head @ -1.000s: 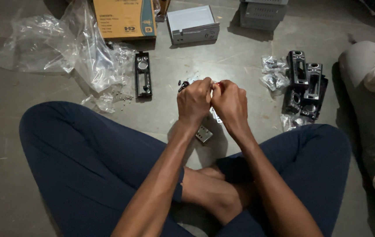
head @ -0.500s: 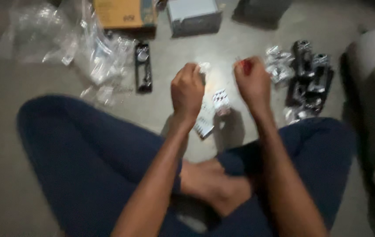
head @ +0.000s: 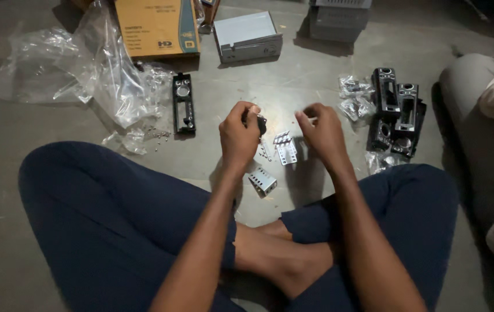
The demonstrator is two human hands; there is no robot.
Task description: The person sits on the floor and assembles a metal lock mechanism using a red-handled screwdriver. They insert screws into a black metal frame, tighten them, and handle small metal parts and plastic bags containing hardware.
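We see the left hand (head: 240,136) curled around a small dark object (head: 260,123), pinched between thumb and fingers above the floor (head: 293,75); what the object is we cannot tell. The right hand (head: 322,132) hangs just beside it with fingers loosely bent and narrow, and whether it grips anything we cannot tell. A second ago both hands were pressed together over one piece; half a second ago they had pulled apart and risen, and now they sit lower and a little closer again.

Between and below the hands lie small perforated metal brackets (head: 286,151) on the floor, one more bracket (head: 263,181) nearer the crossed legs in dark blue trousers (head: 102,231). To the left lies a black faceplate (head: 183,104), beside crumpled clear plastic bags (head: 102,75) and scattered screws (head: 157,134). Further off stand a yellow cardboard box (head: 157,26) and a grey metal chassis (head: 248,36). To the right, a cluster of black faceplates (head: 397,110) lies by small bagged parts (head: 355,97), unmoved throughout.
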